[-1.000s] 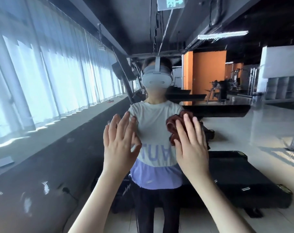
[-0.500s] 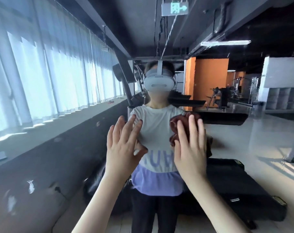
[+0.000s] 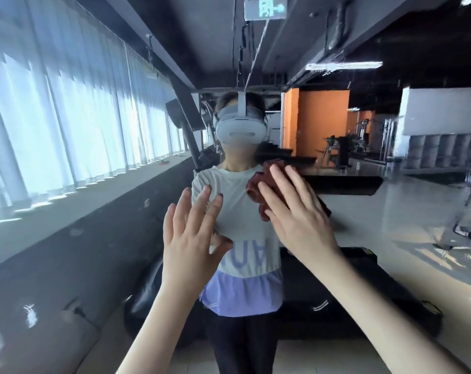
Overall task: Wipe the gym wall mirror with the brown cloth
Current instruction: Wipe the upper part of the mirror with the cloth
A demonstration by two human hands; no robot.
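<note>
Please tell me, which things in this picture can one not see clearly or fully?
- The brown cloth: head view, mostly covered by the right hand, so its full shape is hidden.
- The mirror: head view, its edges lie outside the frame.
- The left hand: seen only from its back, so whether it touches the mirror cannot be told.
- The ceiling sign: blurred, unreadable.

The mirror (image 3: 391, 211) runs flat and unbroken above the brown cloth (image 3: 257, 190) and well out to the right of it, so a hand could slide either way along the glass; just left of the cloth the left hand (image 3: 191, 238) lies spread at the glass, blocking that side; the right hand (image 3: 296, 220), flat over the cloth, closes the way below it.
</note>
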